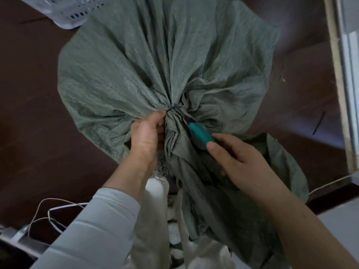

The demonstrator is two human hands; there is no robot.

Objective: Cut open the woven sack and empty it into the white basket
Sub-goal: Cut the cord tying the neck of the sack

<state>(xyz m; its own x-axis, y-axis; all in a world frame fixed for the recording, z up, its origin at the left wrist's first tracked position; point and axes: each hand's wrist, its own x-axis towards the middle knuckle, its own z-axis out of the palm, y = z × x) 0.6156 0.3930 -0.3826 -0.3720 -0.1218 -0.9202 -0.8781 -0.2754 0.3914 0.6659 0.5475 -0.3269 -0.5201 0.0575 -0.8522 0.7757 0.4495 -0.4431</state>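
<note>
A full grey-green woven sack (147, 61) stands on the dark floor and fills the middle of the view. Its neck is bunched tight under a thin black tie (173, 108). My left hand (148, 135) grips the gathered neck just below the tie. My right hand (239, 162) holds a teal-handled cutter (201, 133), whose tip points up at the neck close to the tie; the blade itself is hidden in the folds. The loose sack mouth (233, 200) hangs down toward me. A corner of the white perforated basket (66, 10) shows at the top left, behind the sack.
Dark brown floor (29, 94) surrounds the sack. A pale wooden frame (343, 84) runs down the right edge. White cords (48, 208) lie at the lower left and a thin white cord (330, 184) at the right. A short black stick (318, 123) lies on the floor at the right.
</note>
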